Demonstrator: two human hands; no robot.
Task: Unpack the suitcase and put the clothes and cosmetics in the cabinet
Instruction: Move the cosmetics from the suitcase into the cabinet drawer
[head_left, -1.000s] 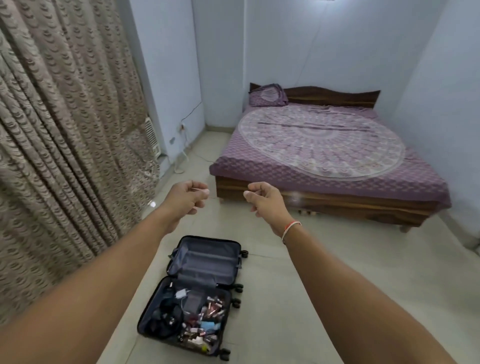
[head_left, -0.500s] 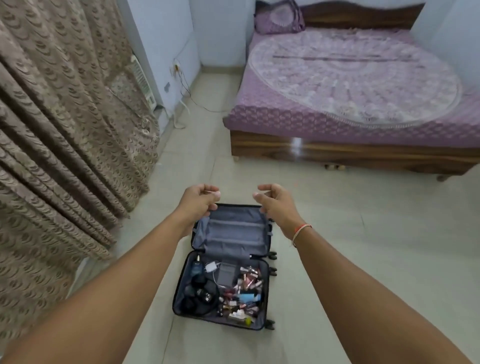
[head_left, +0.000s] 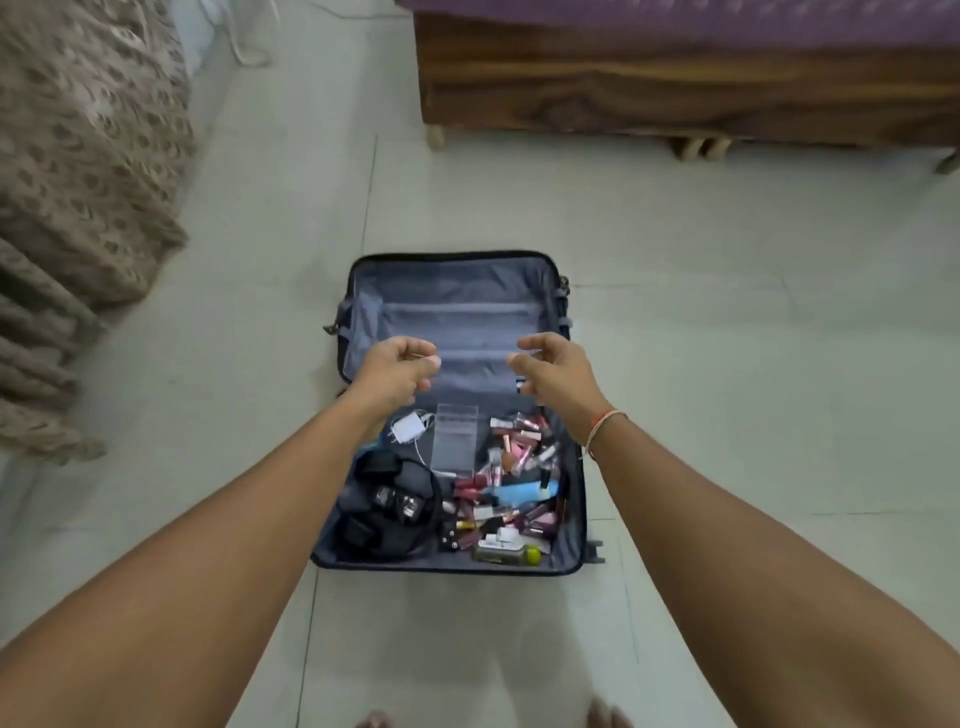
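**Open suitcase on bedroom floor, two hands above it**

Item 1. Suitcase (head_left: 457, 312), one, dark shell with grey lining, lying open on the floor (head_left: 727, 364). The far half is bare lining and sits beyond and beneath both hands. The near half, below the wrists, holds the contents.

Item 2. Cosmetics (head_left: 519, 467), one loose heap of small tubes and bottles in pink, red and blue; too many and too jumbled to count. They lie under the right forearm side of the near half. One bottle with a green cap (head_left: 506, 555) lies at the nearest edge.

Item 3. White charger (head_left: 406, 428), one, with cable, just below the left hand. Clear plastic sleeve (head_left: 456, 439), one, between the two wrists. Dark bundle of black items (head_left: 389, 512), number unclear, beneath the left forearm.

Item 4. Left hand (head_left: 397, 371), one: fingers curled, gripping nothing visible. Right hand (head_left: 553, 371), one: fingers curled inward, gripping nothing visible; one thread bracelet (head_left: 602, 428) on its wrist. The hands are apart, with a gap between them, over the hinge line.

Edges and room: open tiled floor to the right of the right hand and on the near side of the case. One wooden bed frame (head_left: 675, 93) stands well beyond the hands. One patterned curtain (head_left: 78, 208) hangs far left of the left hand.
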